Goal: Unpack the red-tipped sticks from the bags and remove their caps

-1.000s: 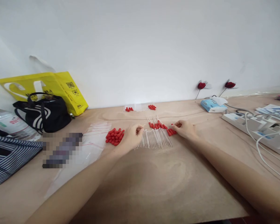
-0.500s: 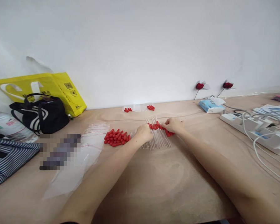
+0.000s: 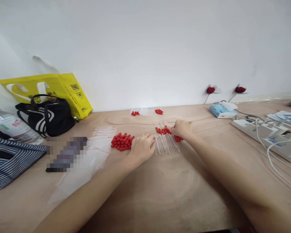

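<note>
A row of thin clear tubes with red caps lies on the wooden table. My left hand rests at the left end of that row with its fingers curled over several tubes. My right hand is at the far right of the row, its fingers bent onto the red-capped ends. A heap of loose red caps lies just left of my left hand.
Clear zip bags lie left of the caps. A black bag, a yellow bag and striped cloth sit far left. Power strips with cables and a tissue pack are at the right. Small filled bags lie by the wall.
My left hand has drawn back toward me along the left end of the tube row. My right hand moved left from the row's right edge onto the red-capped ends.
</note>
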`<state>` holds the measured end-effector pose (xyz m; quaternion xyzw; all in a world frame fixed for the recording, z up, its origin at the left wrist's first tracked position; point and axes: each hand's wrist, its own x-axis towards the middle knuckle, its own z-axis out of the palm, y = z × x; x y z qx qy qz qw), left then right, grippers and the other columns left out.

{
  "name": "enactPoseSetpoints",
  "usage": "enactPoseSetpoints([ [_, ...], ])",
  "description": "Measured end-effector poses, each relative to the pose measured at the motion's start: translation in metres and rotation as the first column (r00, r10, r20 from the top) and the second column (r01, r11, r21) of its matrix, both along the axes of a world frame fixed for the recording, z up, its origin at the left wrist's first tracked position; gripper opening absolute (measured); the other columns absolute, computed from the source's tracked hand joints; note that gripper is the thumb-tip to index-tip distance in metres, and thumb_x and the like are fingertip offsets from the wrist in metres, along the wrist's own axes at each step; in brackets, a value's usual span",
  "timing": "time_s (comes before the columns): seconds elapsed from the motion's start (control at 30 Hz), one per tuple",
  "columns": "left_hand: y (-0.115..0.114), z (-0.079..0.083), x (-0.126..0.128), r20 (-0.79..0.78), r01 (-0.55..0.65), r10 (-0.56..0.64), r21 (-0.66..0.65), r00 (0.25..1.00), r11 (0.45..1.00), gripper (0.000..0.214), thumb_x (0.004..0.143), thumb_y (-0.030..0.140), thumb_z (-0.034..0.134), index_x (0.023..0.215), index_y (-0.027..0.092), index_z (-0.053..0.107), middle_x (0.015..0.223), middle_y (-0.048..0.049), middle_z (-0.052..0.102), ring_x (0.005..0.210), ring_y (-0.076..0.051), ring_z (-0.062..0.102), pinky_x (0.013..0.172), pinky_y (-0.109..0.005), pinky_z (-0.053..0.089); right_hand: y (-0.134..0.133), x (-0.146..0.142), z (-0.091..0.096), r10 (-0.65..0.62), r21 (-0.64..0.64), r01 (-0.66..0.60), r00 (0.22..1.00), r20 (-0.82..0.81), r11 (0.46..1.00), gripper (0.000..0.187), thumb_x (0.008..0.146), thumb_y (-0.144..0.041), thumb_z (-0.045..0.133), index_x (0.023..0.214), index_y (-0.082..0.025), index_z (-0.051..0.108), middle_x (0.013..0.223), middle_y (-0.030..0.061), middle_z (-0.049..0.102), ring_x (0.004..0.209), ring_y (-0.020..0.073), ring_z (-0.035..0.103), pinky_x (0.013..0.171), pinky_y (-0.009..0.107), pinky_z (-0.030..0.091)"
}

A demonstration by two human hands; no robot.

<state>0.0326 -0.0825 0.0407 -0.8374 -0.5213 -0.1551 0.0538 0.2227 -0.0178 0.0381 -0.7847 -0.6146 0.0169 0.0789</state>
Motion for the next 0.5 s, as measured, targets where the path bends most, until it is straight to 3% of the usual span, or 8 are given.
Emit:
enactPoseSetpoints([
  [0.13, -0.01, -0.016, -0.033, 0.025, 0.145, -0.153, 0.191, 0.988, 0.971, 0.016, 0.08, 0.024, 0.045, 0.083, 0.019, 0.06, 0.076, -0.0018, 0.064, 0.071, -0.016, 0.057, 0.06, -0.026, 0.041, -0.02, 0.011, 0.006, 0.07, 0.172, -0.078, 0.996, 0.056, 0.982, 0.024, 0.078, -0.028, 0.042, 0.077, -0.015, 0.063, 0.075, 0.0089, 0.065, 0.077, 0.0224, 0.057, 0.08, 0.041, 0.024],
  [0.23, -0.013, -0.028, -0.051, 0.033, 0.239, -0.263, 0.324, 0.964, 0.916, 0.019, 0.08, 0.023, 0.046, 0.092, 0.016, 0.059, 0.084, -0.0051, 0.062, 0.078, -0.017, 0.054, 0.071, -0.029, 0.042, -0.042, 0.012, 0.0, 0.251, 0.361, -0.24, 0.968, 0.018, 0.901, 0.024, 0.08, -0.033, 0.043, 0.085, -0.019, 0.062, 0.075, 0.0058, 0.065, 0.08, 0.0209, 0.054, 0.075, 0.036, 0.025],
  [0.3, -0.015, -0.034, -0.055, 0.04, 0.242, -0.281, 0.404, 0.959, 0.882, 0.027, 0.08, 0.023, 0.048, 0.103, 0.014, 0.055, 0.093, -0.0087, 0.06, 0.086, -0.02, 0.052, 0.078, -0.033, 0.041, -0.058, 0.005, -0.01, 0.427, 0.464, -0.395, 0.903, 0.04, 0.793, 0.021, 0.082, -0.032, 0.045, 0.087, -0.021, 0.062, 0.076, 0.004, 0.065, 0.078, 0.0188, 0.052, 0.072, 0.033, 0.025],
  [0.37, -0.019, -0.037, -0.054, 0.042, 0.221, -0.27, 0.462, 0.962, 0.859, 0.036, 0.079, 0.025, 0.05, 0.112, 0.012, 0.051, 0.101, -0.012, 0.057, 0.095, -0.023, 0.05, 0.082, -0.036, 0.039, -0.073, -0.008, -0.024, 0.566, 0.543, -0.533, 0.815, 0.123, 0.649, 0.019, 0.082, -0.03, 0.046, 0.086, -0.022, 0.063, 0.075, 0.0027, 0.065, 0.076, 0.0167, 0.05, 0.072, 0.033, 0.024],
  [0.43, -0.021, -0.038, -0.05, 0.02, 0.233, -0.278, 0.486, 0.96, 0.842, 0.037, 0.078, 0.026, 0.051, 0.113, 0.013, 0.051, 0.107, -0.0129, 0.056, 0.101, -0.025, 0.047, 0.086, -0.039, 0.037, -0.085, -0.022, -0.037, 0.66, 0.605, -0.629, 0.719, 0.216, 0.488, 0.017, 0.083, -0.026, 0.047, 0.086, -0.022, 0.063, 0.074, 0.0018, 0.064, 0.073, 0.0148, 0.048, 0.074, 0.033, 0.023],
  [0.5, -0.023, -0.038, -0.046, -0.013, 0.282, -0.316, 0.487, 0.949, 0.826, 0.028, 0.079, 0.026, 0.051, 0.105, 0.017, 0.056, 0.106, -0.0102, 0.058, 0.101, -0.024, 0.048, 0.088, -0.041, 0.035, -0.092, -0.032, -0.046, 0.71, 0.634, -0.677, 0.648, 0.275, 0.373, 0.017, 0.082, -0.021, 0.047, 0.088, -0.022, 0.063, 0.073, 0.0008, 0.063, 0.07, 0.013, 0.046, 0.075, 0.033, 0.023],
])
